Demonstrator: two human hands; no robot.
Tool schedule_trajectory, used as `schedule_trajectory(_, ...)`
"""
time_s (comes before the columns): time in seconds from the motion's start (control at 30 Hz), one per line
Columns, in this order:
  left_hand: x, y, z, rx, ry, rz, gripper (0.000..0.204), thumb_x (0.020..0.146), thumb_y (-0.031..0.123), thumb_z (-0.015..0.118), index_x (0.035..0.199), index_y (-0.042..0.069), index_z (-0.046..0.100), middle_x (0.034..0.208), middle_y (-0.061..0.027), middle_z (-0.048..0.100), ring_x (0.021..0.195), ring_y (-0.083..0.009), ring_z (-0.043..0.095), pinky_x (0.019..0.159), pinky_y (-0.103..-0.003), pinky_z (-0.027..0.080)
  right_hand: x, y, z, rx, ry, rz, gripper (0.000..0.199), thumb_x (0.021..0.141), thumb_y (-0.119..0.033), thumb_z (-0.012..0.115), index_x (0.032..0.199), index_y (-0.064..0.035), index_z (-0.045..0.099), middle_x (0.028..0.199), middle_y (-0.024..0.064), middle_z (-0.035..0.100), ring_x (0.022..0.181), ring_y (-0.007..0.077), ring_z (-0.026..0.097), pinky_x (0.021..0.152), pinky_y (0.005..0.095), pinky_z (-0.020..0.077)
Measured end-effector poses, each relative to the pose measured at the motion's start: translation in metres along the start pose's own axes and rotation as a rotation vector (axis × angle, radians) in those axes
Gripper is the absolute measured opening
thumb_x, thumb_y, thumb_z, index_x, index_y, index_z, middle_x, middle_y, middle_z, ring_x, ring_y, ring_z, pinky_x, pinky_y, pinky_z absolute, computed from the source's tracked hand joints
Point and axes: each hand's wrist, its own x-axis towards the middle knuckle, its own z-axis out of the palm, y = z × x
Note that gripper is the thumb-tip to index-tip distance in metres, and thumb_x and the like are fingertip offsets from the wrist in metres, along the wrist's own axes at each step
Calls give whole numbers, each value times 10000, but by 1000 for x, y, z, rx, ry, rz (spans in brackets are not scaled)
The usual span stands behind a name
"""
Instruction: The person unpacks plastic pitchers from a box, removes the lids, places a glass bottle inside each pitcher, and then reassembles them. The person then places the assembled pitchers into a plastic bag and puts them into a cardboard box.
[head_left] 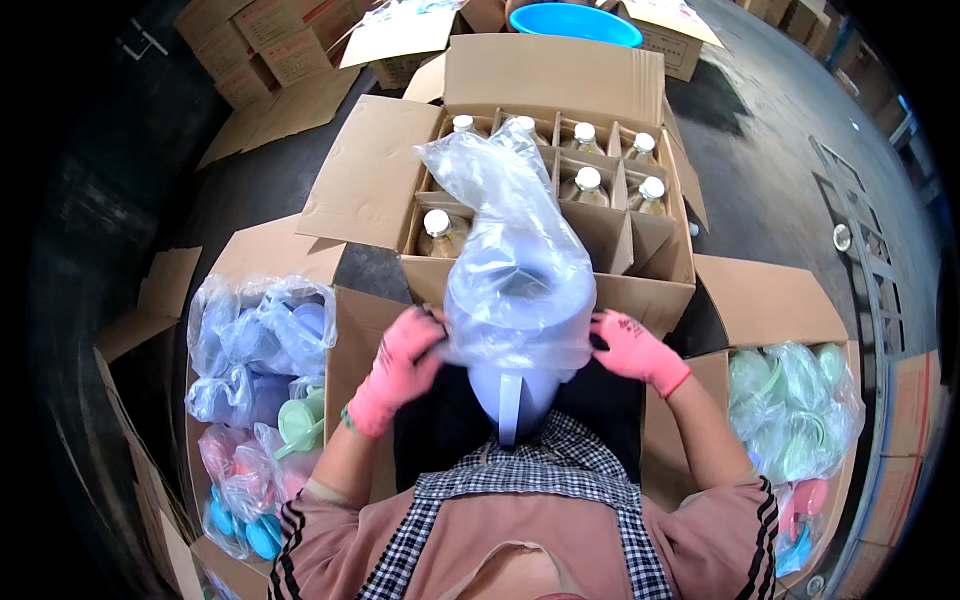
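Observation:
A lavender plastic pitcher (484, 388) stands upside down or tilted in front of me, its handle (510, 410) toward my body. A clear plastic bag (510, 215) covers its wide end, and the bag's loose part stretches away over the carton. My left hand (402, 368), in a pink glove with dark fingertips, is closed at the bag's left edge. On the opposite edge, my right hand (642, 350), gloved alike, pinches the film beside the pitcher.
Ahead is an open carton (480, 270) with dividers and several white-capped bottles (588, 185). Bagged coloured plastic ware fills a left carton (340, 370) and a right carton (775, 300). A blue basin (575, 22) and stacked boxes (285, 45) stand farther back.

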Motion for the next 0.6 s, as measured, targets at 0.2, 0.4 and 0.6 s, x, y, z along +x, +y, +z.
schedule_trajectory(0.2, -86, 34, 50, 257, -870, 86, 119, 676, 153, 555, 783, 103, 539, 833, -109, 510, 779, -275, 510, 821, -402, 399, 57, 101, 75, 305, -7, -87, 366, 805, -197, 452, 1148, -79, 506, 1190, 97, 501, 1109, 237, 454, 950, 309, 347)
schedule_trajectory(0.4, -77, 40, 75, -488, -599, -480, 230, 739, 181, 638, 933, 57, 628, 971, -151, 575, 892, -218, 562, 798, -310, 422, 102, 149, 141, 752, -259, 6, 415, 887, -280, 304, 1241, -110, 438, 1337, 53, 378, 1224, 168, 351, 1022, 273, 252)
schedule_trajectory(0.6, -32, 52, 60, -892, -219, -1011, 159, 749, 111, 629, 835, -22, 644, 723, -17, 625, 630, -58, 540, 568, -197, 417, 74, 48, 52, -194, -205, -231, 359, 861, -212, 399, 1180, -71, 484, 1265, 81, 456, 1163, 214, 423, 986, 302, 311)
